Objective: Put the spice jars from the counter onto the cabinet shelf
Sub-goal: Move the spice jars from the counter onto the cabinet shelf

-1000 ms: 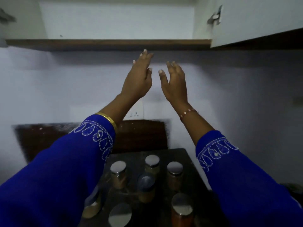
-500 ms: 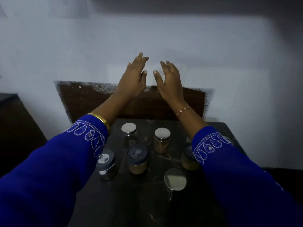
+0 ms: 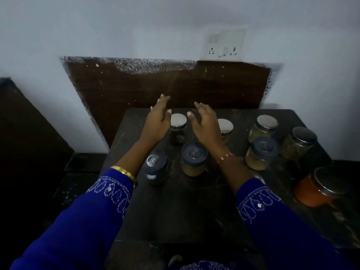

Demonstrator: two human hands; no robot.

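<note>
1. Both hands are hanging over the back of the counter (image 3: 194, 211), fingers straight and spread, holding nothing; left hand (image 3: 157, 123), right hand (image 3: 206, 127).
2. The steel-lid jar (image 3: 178, 129) is sitting between the two palms, upright, long axis vertical, at the back row of the counter. Landmark for everything below.
3. Left hand is hovering just left of that jar, thumb near the lid rim; contact cannot be told. Right hand is just right of it, a bit more apart.
4. Other jars still on the counter: grey-lid jar (image 3: 193, 158) in front of the landmark jar, dark jar (image 3: 155, 167) front-left of it, second steel-lid jar (image 3: 226, 129) to its right and partly behind the right hand, a cluster of more jars (image 3: 263, 151) far right.
5. Judgement: reaching phase, next move looks like closing both palms inward on the landmark jar; left hand is nearer.
6. Cabinet shelf is not in view.
</note>
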